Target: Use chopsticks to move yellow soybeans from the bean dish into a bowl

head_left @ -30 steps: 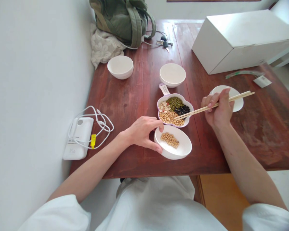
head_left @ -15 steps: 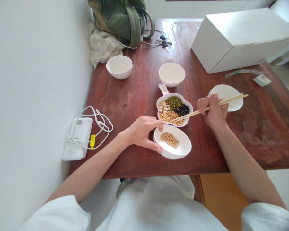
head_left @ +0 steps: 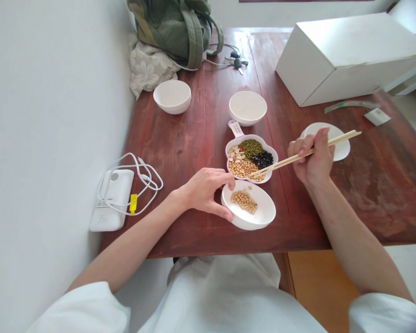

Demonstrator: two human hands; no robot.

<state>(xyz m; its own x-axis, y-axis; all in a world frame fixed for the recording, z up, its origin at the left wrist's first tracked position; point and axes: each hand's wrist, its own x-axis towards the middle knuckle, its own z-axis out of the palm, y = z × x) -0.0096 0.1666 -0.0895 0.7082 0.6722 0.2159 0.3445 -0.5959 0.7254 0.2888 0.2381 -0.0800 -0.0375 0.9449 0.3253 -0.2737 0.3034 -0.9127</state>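
Note:
My left hand (head_left: 213, 192) grips the left rim of a white bowl (head_left: 263, 222) close to the table's front edge. Soybeans (head_left: 243, 201) lie in that bowl, and a couple of blurred ones show near its far wall. Wooden chopsticks (head_left: 294, 157) are held in my right hand (head_left: 314, 157), their tips at the soybeans in a flower-shaped dish (head_left: 275, 159) with a handle. The dish also holds green mung beans (head_left: 251, 148), black beans (head_left: 262, 160) and peanuts (head_left: 235, 152). Behind my right hand, another white bowl (head_left: 341, 150) is partly hidden.
Two more white bowls stand farther back, one at left (head_left: 172, 97) and one in the middle (head_left: 247, 108). A power bank (head_left: 107, 212) with a white cable lies by the wall. Keys (head_left: 236, 60), a green bag (head_left: 173, 32) and a white box (head_left: 333, 55) occupy the back.
My right hand has shifted slightly right and toward me, and the chopstick tips have moved a little right in the dish. Blurred soybeans now show near the near bowl's far wall. My left hand stays put.

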